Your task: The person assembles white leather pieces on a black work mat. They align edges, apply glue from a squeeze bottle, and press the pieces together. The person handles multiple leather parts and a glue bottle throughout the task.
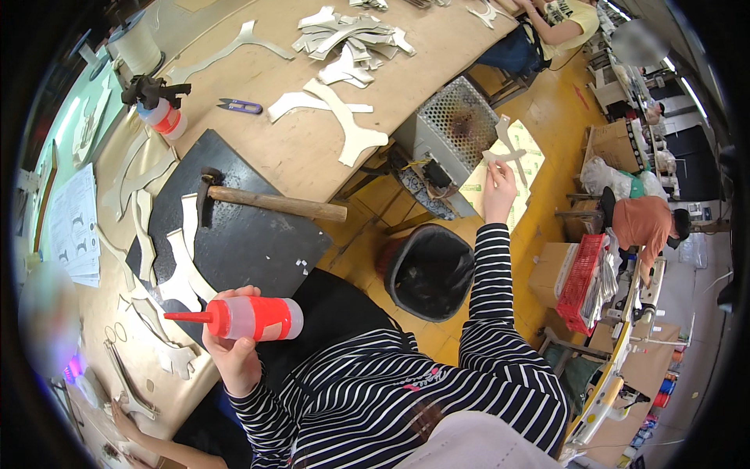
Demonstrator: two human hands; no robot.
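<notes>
At ten o'clock the black mat [250, 242] carries a hammer [269, 202]. At seven your left hand [232, 350] is clamped around the red glue bottle [248, 318], nozzle pointing left. At two your right hand [498, 186] pinches a pale cutout [504, 150].

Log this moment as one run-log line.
left hand: holds red-nozzled glue bottle sideways | right hand: holds pale cut piece out over floor | hammer: lies on dark board
</notes>
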